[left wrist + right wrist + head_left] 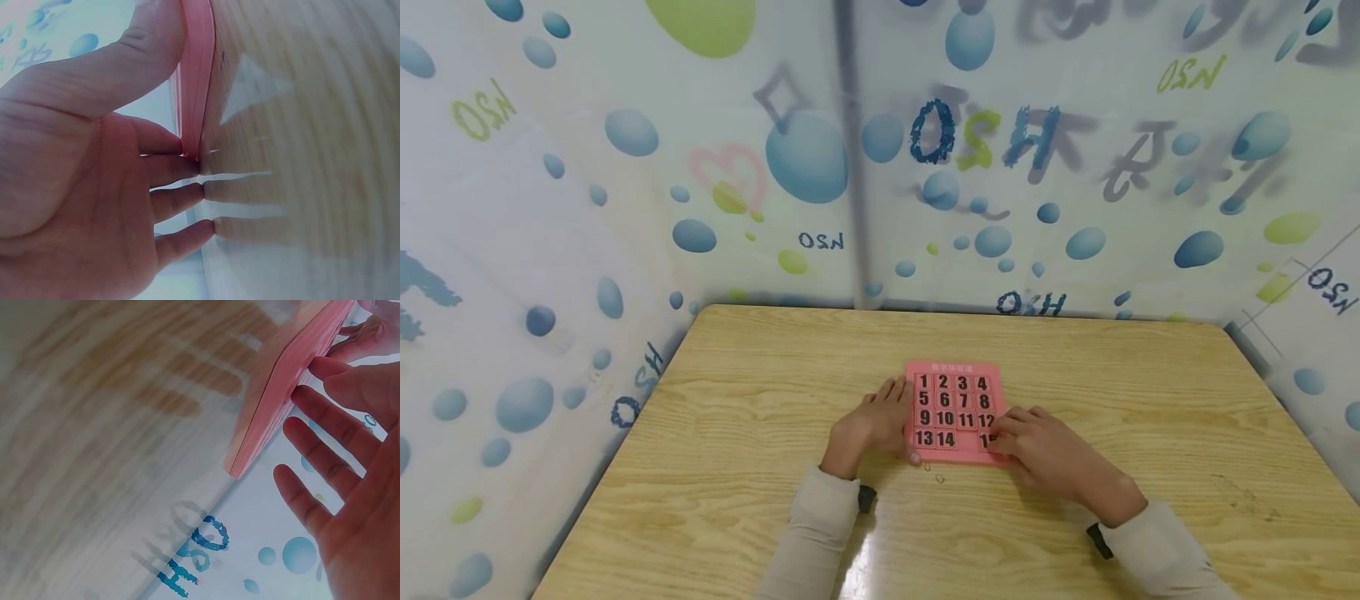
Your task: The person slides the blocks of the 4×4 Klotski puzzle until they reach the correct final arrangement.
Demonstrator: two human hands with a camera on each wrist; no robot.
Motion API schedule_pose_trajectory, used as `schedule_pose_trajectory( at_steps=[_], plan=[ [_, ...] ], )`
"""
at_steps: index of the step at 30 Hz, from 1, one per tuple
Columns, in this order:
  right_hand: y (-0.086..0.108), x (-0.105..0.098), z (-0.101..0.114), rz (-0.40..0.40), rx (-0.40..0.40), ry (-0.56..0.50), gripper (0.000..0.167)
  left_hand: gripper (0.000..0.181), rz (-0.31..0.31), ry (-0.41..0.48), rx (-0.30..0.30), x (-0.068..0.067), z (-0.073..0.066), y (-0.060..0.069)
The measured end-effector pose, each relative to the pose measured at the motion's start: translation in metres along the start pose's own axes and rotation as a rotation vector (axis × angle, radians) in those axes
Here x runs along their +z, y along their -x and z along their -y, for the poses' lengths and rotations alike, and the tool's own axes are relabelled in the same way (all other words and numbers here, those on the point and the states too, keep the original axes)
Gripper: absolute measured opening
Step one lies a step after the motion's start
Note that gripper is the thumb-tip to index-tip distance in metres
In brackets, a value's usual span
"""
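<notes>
A pink number slide puzzle lies flat on the wooden table, with black numbers on its square tiles. The rows run in order from 1 at the top left. In the bottom row, a gap separates tile 14 from the rightmost tile, whose number begins with 1 and is partly covered. My left hand rests along the puzzle's left side, fingers extended, thumb by the near left corner. From the right, my right hand touches the bottom right tile with its fingertips; its other fingers are spread in the right wrist view.
The wooden table reaches back to a wall covering printed with blue and green bubbles. Two small ring-like marks show on the table just in front of the puzzle. Dark bands sit at both cuffs.
</notes>
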State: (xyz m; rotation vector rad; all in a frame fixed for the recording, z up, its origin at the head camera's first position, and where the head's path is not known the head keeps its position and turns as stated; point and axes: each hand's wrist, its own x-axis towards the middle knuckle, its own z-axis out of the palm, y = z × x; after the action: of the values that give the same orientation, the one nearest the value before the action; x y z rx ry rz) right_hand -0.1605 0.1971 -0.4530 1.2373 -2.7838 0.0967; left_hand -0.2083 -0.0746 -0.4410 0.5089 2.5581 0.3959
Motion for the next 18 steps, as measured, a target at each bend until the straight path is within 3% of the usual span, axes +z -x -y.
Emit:
schedule_pose_trajectory(
  at_steps=[18],
  plan=[
    [-0.0065, 0.0010, 0.0054, 0.021, -0.018, 0.014, 0.021, 0.119, 0.001, -0.003, 0.004, -0.0016, -0.0009, 0.0023]
  ],
)
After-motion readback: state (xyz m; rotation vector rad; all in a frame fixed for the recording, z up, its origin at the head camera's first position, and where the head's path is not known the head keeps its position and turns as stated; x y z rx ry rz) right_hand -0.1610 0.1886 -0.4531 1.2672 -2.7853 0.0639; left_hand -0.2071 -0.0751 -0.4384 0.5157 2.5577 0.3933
